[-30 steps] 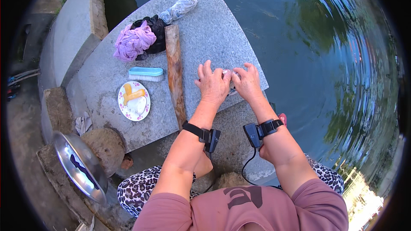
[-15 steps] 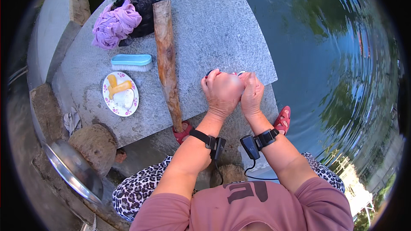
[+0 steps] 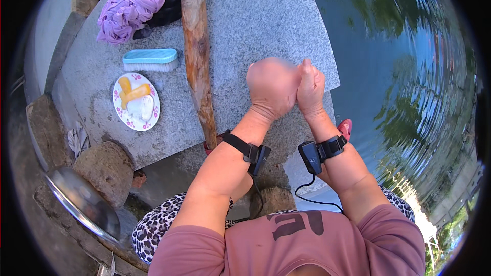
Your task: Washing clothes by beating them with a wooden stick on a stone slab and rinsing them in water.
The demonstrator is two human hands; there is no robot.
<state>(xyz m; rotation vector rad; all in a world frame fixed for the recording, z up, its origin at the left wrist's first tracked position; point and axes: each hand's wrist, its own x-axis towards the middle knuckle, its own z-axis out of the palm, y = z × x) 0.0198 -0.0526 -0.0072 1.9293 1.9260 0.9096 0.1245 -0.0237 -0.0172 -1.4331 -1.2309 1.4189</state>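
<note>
Over the right part of the grey stone slab (image 3: pixel 245 15), my two hands are pressed close together. My left hand (image 3: pixel 273 89) is curled with its back up, and a blur covers much of it. Against it sits my right hand (image 3: pixel 311 89), fingers folded in and thumb on top. Whatever they grip is hidden beneath them. To the left of my hands a long, rough wooden bat (image 3: pixel 197 46) lies lengthwise on the slab. Past it are a light-blue scrubbing brush (image 3: pixel 151 57) with white bristles and a flowered plate (image 3: pixel 136 124) carrying yellow soap pieces (image 3: pixel 135 93) and a white bar (image 3: pixel 147 107).
Lilac cloth (image 3: pixel 130 7) lies bunched beside a black bag (image 3: pixel 166 0) at the far left. Water (image 3: pixel 358 71) borders the slab on the right. A rounded stone (image 3: pixel 105 171) and a metal basin (image 3: pixel 84 204) stand at lower left. A grey rag (image 3: pixel 77 138) lies near them.
Both hands have shifted a little and turned, staying together. Dark and red bits showing at their far side before are now hidden. The whole view has tilted slightly, moving the slab's things up and left.
</note>
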